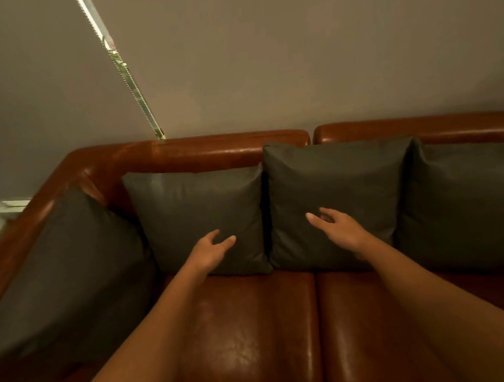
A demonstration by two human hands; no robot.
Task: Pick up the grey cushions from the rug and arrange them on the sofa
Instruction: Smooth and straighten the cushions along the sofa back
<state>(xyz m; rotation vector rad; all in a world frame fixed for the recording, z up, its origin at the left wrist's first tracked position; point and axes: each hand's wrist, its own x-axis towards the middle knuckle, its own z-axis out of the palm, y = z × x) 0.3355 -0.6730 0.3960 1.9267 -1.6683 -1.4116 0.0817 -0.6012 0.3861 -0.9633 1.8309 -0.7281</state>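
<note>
Four grey cushions stand propped along the backrest of the brown leather sofa, with both your bare arms stretched toward them. Your left hand is low in front of the left-centre cushion. Its fingers are loosely spread and slightly curved, the thumb is apart, and it holds nothing. Whether the fingertips actually touch the fabric cannot be told.

Your right hand is likewise relaxed and empty, thumb pointing toward the left hand and fingers gently bent. It sits before the lower half of the right-centre cushion, and contact there is unclear too. These two cushions stand upright. Their edges meet in the gap between your hands, above the seam that divides the two seat pads beneath your forearms.

Outward from your left hand, the corner cushion leans into the angle where armrest meets backrest. Its near edge is just beside the left-centre cushion. Out past your right hand, the far-right cushion rests against the backrest, partly behind the right-centre cushion's edge and running off the frame.

Beyond your fingertips, the backrest's rounded top shows a split between two sections. Behind it rises a plain wall. Up and away from your left hand, a narrow bright slit runs slantwise down to the sofa's back.
</note>
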